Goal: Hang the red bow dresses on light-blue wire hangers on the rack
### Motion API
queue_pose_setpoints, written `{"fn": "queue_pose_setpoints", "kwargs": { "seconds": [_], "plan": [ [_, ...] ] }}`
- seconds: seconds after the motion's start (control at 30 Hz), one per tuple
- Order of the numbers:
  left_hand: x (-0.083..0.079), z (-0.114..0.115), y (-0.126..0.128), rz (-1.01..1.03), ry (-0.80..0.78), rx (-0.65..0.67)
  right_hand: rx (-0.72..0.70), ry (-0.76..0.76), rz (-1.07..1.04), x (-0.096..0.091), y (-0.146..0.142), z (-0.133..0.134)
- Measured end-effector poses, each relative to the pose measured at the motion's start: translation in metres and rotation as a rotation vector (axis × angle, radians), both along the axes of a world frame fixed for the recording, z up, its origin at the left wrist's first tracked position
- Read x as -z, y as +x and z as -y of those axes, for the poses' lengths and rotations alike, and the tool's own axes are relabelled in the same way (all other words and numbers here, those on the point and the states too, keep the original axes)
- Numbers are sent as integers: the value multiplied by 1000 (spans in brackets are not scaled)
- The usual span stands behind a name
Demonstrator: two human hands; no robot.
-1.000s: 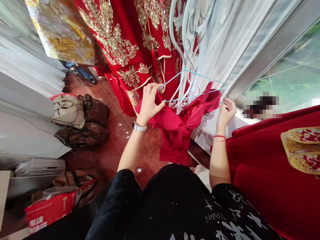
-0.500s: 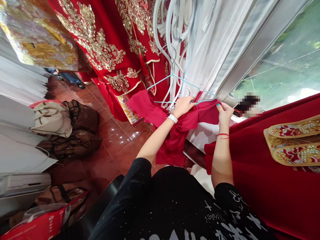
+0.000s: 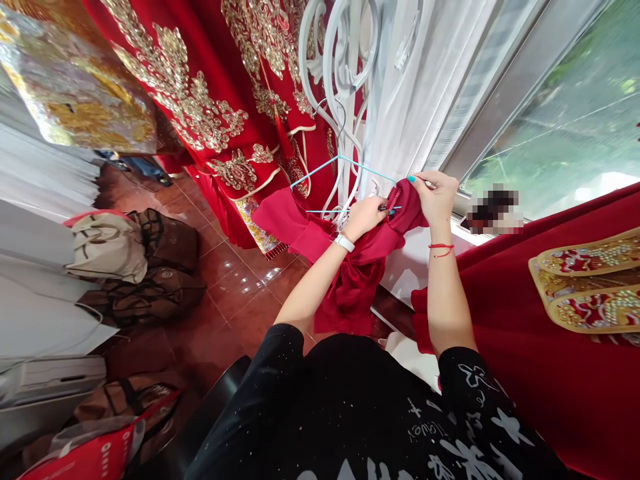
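A small dark thing (image 3: 386,209) by the left hand (image 3: 364,217) is too small to be told. One end of the thin light-blue wire hanger (image 3: 345,163) is hidden by the shiny red cloth (image 3: 407,207) near the right hand (image 3: 436,200). A dark shape (image 3: 495,212) by the clear glass window (image 3: 560,113) is blurred out, the long red robe with gold flowers (image 3: 175,87) is cut off by the top edge, and the red plastic bag (image 3: 85,460) is cut off by the bottom edge.
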State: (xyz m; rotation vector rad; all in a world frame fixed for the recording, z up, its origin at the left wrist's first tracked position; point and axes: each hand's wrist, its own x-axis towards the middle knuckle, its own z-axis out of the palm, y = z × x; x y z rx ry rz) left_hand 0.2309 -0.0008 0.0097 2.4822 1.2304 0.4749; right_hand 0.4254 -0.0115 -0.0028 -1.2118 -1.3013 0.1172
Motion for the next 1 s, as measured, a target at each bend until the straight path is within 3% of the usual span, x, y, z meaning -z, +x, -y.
{"fn": "queue_pose_setpoints", "kwargs": {
  "seconds": [0.1, 0.33, 0.43, 0.7, 0.9, 1.0],
  "plan": [
    [-3, -1, 4, 26, -22, -8, 50, 26, -5, -4, -11, 4],
    [-4, -3, 9, 55, -15, 86, 421, 103, 28, 8, -49, -2],
    [-4, -9, 11, 72, -34, 121, 487, 113, 29, 11, -51, -7],
    [-7, -12, 10, 40, -31, 100, 5, -66, 213, -17, -23, 0],
    [6, -13, 13, 129, -22, 46, -219, -217, 256, -21, -5, 18],
    [8, -17, 11, 82, 4, 51, -223, -215, 246, -25, -6, 10]
  ]
}}
